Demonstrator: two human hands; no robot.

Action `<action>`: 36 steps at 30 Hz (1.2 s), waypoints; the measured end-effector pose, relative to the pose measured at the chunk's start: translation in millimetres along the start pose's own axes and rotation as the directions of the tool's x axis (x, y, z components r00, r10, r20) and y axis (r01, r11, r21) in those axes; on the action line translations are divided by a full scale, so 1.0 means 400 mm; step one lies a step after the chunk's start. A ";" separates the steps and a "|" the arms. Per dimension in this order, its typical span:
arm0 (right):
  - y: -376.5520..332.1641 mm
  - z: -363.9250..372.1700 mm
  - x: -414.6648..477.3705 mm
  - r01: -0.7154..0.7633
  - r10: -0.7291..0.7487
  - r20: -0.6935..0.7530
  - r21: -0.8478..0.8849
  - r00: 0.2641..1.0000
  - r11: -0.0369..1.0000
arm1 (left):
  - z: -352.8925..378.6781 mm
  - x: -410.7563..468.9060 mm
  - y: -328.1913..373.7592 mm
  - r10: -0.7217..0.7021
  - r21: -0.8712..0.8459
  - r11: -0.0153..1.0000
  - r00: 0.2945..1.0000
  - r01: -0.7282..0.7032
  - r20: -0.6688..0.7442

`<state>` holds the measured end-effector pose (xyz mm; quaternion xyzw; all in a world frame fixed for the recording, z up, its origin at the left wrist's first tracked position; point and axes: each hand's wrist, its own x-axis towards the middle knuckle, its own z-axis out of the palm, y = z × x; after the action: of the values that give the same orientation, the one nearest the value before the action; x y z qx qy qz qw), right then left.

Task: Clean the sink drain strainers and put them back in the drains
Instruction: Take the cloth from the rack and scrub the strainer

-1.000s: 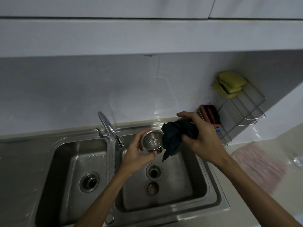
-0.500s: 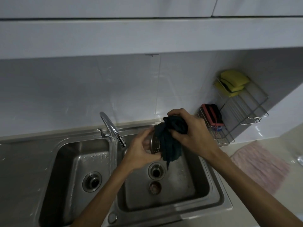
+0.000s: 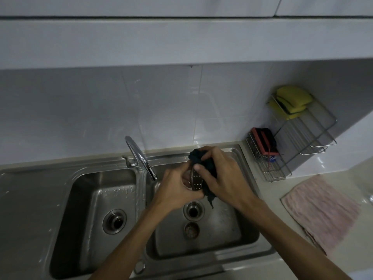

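Over the right basin my left hand [image 3: 177,188] grips a steel strainer cup [image 3: 196,181], turned so its perforated bottom faces me. My right hand [image 3: 224,176] holds a dark cloth [image 3: 201,158] bunched against the strainer, thumb on the metal, with a tail of cloth hanging down. Below them the right drain [image 3: 193,210] is open. A second round strainer piece [image 3: 191,230] lies on the basin floor in front of that drain. The left drain [image 3: 114,221] sits in the left basin.
The faucet [image 3: 139,156] arches over the divider of the double steel sink [image 3: 80,178]. A wire rack [image 3: 282,156] at the right holds yellow sponges [image 3: 290,102] and a red-black scrubber [image 3: 264,141]. A pink cloth [image 3: 321,211] lies on the counter.
The strainer has been turned from mouth-up to bottom facing me. My right hand brought the cloth over onto the strainer, and both hands shifted slightly back toward the wall.
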<state>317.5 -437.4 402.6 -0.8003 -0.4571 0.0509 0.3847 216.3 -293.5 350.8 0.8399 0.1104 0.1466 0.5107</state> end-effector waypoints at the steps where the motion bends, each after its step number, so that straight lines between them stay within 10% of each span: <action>1: 0.007 0.010 -0.002 0.044 -0.044 -0.021 -0.012 0.999 0.999 | 0.003 0.000 0.001 -0.019 -0.014 1.000 1.000 0.019 -0.003; 22: 0.001 -0.028 -0.039 0.403 -0.411 -0.021 -0.149 0.911 0.903 | -0.100 0.017 0.074 -0.018 -0.170 0.985 0.997 0.030 0.073; 36: -0.030 -0.016 0.015 0.119 -0.077 -0.245 0.163 0.967 0.979 | -0.063 -0.001 0.084 -0.014 -0.212 0.977 0.999 0.021 0.036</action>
<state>315.2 -432.9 416.6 -0.7398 -0.4405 -0.0239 0.5080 208.0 -288.3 391.6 0.7821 0.0927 0.1385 0.6005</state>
